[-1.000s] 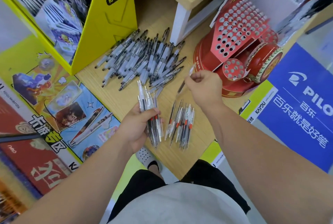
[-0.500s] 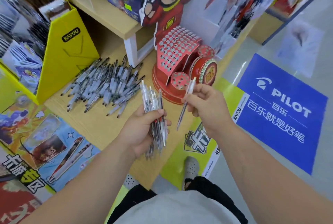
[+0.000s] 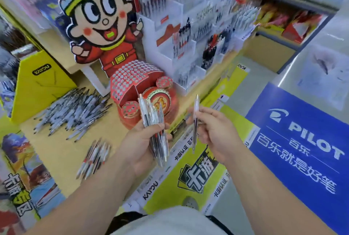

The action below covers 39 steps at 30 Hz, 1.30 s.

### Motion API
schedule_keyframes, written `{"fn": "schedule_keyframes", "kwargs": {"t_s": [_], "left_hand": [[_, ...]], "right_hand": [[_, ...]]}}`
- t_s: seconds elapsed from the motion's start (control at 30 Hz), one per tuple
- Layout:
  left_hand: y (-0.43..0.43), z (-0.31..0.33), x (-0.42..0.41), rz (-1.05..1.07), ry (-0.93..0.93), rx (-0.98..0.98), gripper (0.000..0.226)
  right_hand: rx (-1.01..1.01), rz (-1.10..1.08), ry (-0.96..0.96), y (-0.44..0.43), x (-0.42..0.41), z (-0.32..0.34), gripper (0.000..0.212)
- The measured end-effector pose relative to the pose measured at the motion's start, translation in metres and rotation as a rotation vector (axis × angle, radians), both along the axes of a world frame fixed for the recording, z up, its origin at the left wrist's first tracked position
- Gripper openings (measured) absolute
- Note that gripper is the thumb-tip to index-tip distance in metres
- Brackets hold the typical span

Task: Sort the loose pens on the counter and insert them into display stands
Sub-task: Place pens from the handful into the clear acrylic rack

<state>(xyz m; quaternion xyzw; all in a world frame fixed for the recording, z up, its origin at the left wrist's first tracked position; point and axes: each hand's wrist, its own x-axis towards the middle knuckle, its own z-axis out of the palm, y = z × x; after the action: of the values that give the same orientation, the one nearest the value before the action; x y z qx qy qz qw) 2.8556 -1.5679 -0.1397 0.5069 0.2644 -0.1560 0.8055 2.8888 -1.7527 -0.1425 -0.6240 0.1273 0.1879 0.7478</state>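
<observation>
Step in hand, as judged: moving from sorting to insertion. Left hand (image 3: 139, 148) has its fingers curled round a bundle of clear-barrelled pens (image 3: 151, 114), roughly upright and fanned a little at the top, in front of the red perforated display stand (image 3: 136, 81). Right hand (image 3: 215, 134) pinches a single pen (image 3: 196, 106) between thumb and fingertips, near vertical, to the right of the stand and apart from it. The stand's holes look unfilled where they show. Next move probably calls for bringing the single pen over one hole, keeping it plumb and lowering it straight in; the holes are narrow and close-set, so alignment matters. Which end of the pen points down cannot be told through the blur. Pens look slim and transparent, with a dark ink core; some in the bundle carry red marks. The large loose pile of pens (image 3: 75, 112) lies on the wooden counter (image 3: 56, 146) left of the stand, and a small group with red accents (image 3: 94, 155) lies nearer the person.
</observation>
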Motion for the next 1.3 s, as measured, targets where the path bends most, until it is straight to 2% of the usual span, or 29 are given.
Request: {"fn": "schedule_keyframes", "kwargs": {"t_s": [0.23, 0.3, 0.37, 0.5, 0.63, 0.77, 0.87, 1.13, 1.23, 1.3], "left_hand": [[-0.072, 0.035, 0.038, -0.006, -0.028, -0.050, 0.012], [-0.085, 0.041, 0.052, -0.019, -0.016, -0.079, 0.021], [-0.092, 0.047, 0.070, -0.010, -0.017, -0.115, 0.029], [-0.097, 0.057, 0.108, 0.015, -0.058, -0.161, 0.012], [-0.092, 0.067, 0.154, 0.073, -0.112, -0.149, 0.024], [-0.082, 0.078, 0.203, 0.109, -0.134, -0.151, 0.029], [-0.084, 0.091, 0.238, 0.104, -0.145, -0.151, 0.024], [-0.095, 0.092, 0.291, 0.195, -0.205, -0.173, 0.025], [-0.108, 0.087, 0.308, 0.307, -0.213, -0.164, 0.025], [-0.117, 0.088, 0.318, 0.397, -0.207, -0.159, 0.027]], "right_hand": [[-0.071, -0.047, -0.084, -0.079, 0.019, 0.033, 0.026], [-0.119, -0.065, -0.094, -0.092, 0.030, 0.037, 0.031], [-0.170, -0.059, -0.112, -0.098, 0.047, 0.040, 0.033], [-0.283, -0.020, -0.225, -0.102, 0.092, 0.049, 0.033], [-0.317, 0.024, -0.339, -0.102, 0.148, 0.068, 0.030], [-0.248, 0.129, -0.390, -0.101, 0.200, 0.096, 0.017], [-0.193, 0.117, -0.463, -0.105, 0.234, 0.111, 0.010], [-0.059, 0.013, -0.458, -0.103, 0.314, 0.110, 0.013], [0.054, 0.075, -0.382, -0.102, 0.351, 0.108, 0.011], [0.056, 0.172, -0.369, -0.104, 0.378, 0.109, 0.019]]}}
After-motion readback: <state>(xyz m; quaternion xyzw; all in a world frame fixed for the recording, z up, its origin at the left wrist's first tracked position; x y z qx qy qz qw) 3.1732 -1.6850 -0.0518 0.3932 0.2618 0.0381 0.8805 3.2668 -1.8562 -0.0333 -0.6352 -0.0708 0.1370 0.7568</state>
